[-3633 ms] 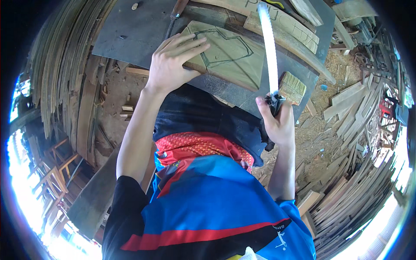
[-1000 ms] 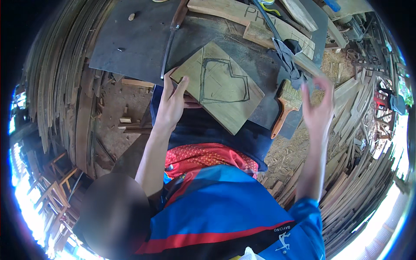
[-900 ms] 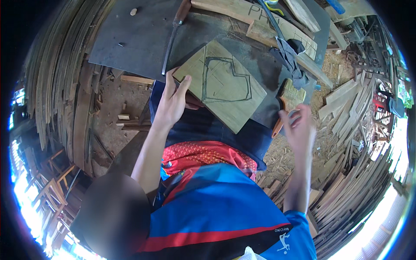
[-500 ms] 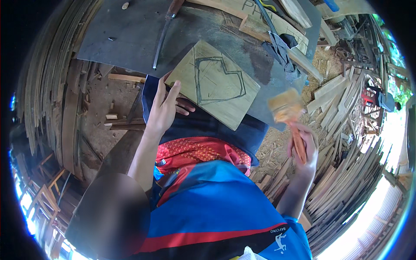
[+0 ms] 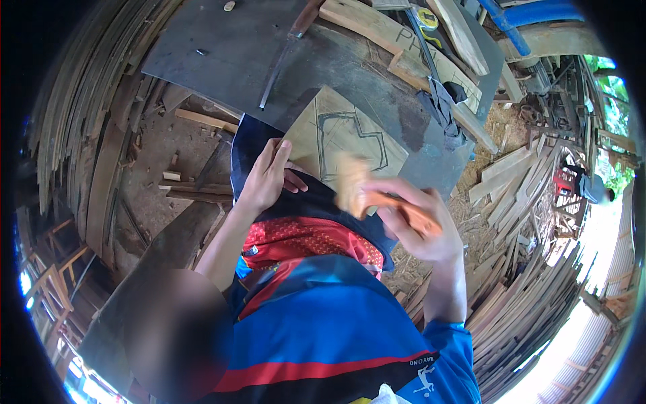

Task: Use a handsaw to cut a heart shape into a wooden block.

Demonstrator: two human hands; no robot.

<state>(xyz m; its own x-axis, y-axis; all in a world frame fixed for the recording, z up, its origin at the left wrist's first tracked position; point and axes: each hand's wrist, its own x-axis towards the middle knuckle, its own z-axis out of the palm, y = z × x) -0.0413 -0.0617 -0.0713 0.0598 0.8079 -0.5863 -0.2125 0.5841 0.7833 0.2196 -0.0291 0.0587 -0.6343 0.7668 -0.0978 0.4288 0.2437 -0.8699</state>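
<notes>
My left hand grips the left edge of a flat wooden board, its thumb on top and fingers partly beneath. Dark drawn lines form an angular, notched outline on the board, which is tilted over my lap and the table's near edge. In my right hand is a wide paintbrush with an orange handle. Its pale bristles, blurred by motion, are over the board's lower part and hide some of it. Whether they touch the wood I cannot tell.
On the dark table lie a wooden-handled chisel, a yellow tape measure, a grey cloth and several timber pieces. Planks are stacked at left, with more scrap wood at right. Another person is far off at right.
My right hand has swung the brush leftward from beside the board to over its lower part. The board and my left hand appear slightly lower and farther right as the view shifted.
</notes>
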